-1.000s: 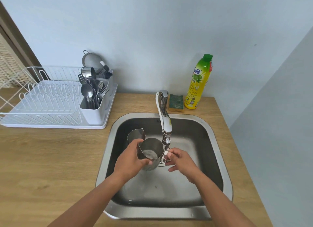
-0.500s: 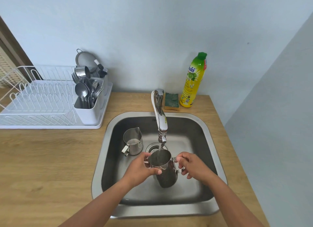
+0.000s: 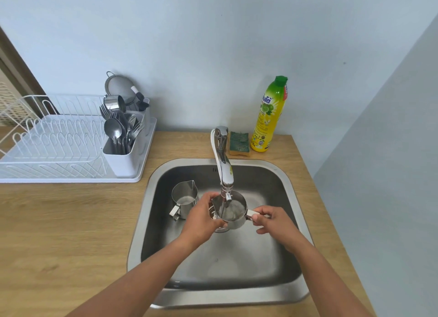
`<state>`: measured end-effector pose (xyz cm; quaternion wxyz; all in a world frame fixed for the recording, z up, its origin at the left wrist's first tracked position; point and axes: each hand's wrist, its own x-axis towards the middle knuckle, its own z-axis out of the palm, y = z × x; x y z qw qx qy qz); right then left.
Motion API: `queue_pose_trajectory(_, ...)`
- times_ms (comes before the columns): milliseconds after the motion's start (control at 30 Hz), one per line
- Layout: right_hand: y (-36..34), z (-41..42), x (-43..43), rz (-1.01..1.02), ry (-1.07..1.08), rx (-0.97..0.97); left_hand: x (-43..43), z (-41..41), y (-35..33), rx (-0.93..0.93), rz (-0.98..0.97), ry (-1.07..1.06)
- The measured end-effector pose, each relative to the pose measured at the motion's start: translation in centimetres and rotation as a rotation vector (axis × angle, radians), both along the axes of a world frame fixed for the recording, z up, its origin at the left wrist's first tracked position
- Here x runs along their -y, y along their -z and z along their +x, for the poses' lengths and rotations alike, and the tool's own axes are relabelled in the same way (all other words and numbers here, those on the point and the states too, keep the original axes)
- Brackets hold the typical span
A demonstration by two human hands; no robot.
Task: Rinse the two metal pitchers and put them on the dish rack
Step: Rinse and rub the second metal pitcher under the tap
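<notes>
I hold one metal pitcher (image 3: pixel 233 212) upright under the faucet spout (image 3: pixel 224 167), and water runs into it. My left hand (image 3: pixel 201 218) wraps its left side and rim. My right hand (image 3: pixel 272 220) pinches its handle on the right. The second metal pitcher (image 3: pixel 184 198) stands upright on the sink floor just left of my left hand, its handle pointing toward me. The white dish rack (image 3: pixel 54 148) sits on the counter at the left, its plate slots bare.
A cutlery caddy (image 3: pixel 125 151) full of spoons and forks stands at the rack's right end, with a strainer behind it. A green sponge (image 3: pixel 239 143) and a yellow dish soap bottle (image 3: pixel 270 115) stand behind the steel sink (image 3: pixel 294 198). A wall closes the right side.
The held pitcher rose from low in the sink up to the spout, and water now runs into it. Both hands keep their hold. The other pitcher stayed put.
</notes>
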<state>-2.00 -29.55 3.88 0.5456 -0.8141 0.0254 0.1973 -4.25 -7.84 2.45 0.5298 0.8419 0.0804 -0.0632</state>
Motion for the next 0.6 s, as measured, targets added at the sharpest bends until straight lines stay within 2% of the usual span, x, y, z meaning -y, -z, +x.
queue_pose_trajectory(200,1.0,0.7,-2.0,0.152,0.063,-0.026,-1.5,-0.4,-1.1,0.119,0.148,-0.019)
queue_pose_trajectory(367,1.8,0.6,-3.5,0.233,0.045,-0.109,-2.7,-1.3,-1.0,0.125,0.190,-0.051)
queue_pose_trajectory(600,2.3,-0.3,-4.5,0.170,-0.026,-0.185,-4.0,-2.7,-0.7,0.086,0.225,-0.060)
